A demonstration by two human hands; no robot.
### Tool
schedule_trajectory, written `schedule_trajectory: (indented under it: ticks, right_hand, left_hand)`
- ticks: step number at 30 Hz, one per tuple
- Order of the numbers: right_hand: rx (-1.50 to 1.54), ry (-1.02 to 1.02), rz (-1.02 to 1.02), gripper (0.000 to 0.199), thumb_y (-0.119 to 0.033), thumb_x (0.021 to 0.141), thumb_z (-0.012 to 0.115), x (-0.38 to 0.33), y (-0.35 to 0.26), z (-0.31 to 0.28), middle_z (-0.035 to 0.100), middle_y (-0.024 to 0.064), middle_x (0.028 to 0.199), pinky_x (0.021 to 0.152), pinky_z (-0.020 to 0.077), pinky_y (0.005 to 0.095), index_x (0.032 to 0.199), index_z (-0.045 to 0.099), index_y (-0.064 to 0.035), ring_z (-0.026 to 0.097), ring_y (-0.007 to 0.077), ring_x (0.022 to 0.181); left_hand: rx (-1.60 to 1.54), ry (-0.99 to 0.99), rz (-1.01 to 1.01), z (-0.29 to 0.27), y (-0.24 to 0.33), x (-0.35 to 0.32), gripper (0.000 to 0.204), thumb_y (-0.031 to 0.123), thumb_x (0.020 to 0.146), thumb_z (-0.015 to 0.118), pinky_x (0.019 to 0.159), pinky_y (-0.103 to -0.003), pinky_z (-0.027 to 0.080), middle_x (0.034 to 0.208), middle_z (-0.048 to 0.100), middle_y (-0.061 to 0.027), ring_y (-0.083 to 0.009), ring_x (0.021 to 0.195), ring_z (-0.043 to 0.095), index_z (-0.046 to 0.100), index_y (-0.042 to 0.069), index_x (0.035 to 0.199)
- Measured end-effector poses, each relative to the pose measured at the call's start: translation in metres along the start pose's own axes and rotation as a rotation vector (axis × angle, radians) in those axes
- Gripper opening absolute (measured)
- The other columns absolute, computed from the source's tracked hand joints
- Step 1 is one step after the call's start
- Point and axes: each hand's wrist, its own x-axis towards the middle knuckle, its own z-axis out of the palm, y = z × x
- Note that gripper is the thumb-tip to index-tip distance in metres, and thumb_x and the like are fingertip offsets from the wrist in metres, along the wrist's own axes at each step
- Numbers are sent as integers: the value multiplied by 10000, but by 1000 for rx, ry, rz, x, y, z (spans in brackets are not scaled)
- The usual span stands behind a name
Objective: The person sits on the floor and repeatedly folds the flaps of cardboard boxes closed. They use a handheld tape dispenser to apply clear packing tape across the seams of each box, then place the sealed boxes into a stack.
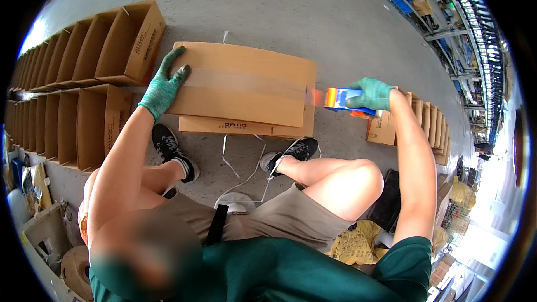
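Note:
A folded flat-topped cardboard box (246, 81) lies before me on top of more cardboard (224, 126), its lower edges showing beneath. My left hand (163, 85), in a green work glove, grips the box's left end, with thumb and a finger over the top; the other fingers are hidden. A clear strip of tape runs across the box top toward its right edge. Just off that edge my right hand (372, 94), gloved too, is closed around a blue and orange tape dispenser (337, 99), whose front end is blurred by motion.
Rows of open cardboard boxes (117, 50) stand at the left. More cartons (383, 128) are stacked at the right, beyond my right forearm. White strings (225, 154) trail on the floor between my shoes. Loaded metal shelving (447, 33) lines the far right; a yellow sack (358, 243) lies near my knee.

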Motion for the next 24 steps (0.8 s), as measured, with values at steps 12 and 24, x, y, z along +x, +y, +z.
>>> schedule_trajectory:
  ticks: [12, 24]
  right_hand:
    - [-258, 246, 55, 387, -365, 873, 599, 110, -70, 123, 648, 165, 1224, 891, 527, 445, 1141, 704, -106, 633, 379, 1095]
    - [1493, 650, 19, 521, -521, 977, 487, 211, -30, 230, 693, 190, 1091, 857, 499, 417, 1262, 602, -100, 664, 311, 1012]
  left_hand:
    - [-26, 31, -31, 5, 9, 0, 677, 266, 890, 736, 1141, -349, 339, 1456, 457, -88, -228, 1330, 423, 403, 167, 1470]
    - [-54, -6, 1, 13, 17, 1, 671, 226, 878, 750, 1109, -352, 388, 1431, 473, -124, -234, 1282, 471, 418, 185, 1459]
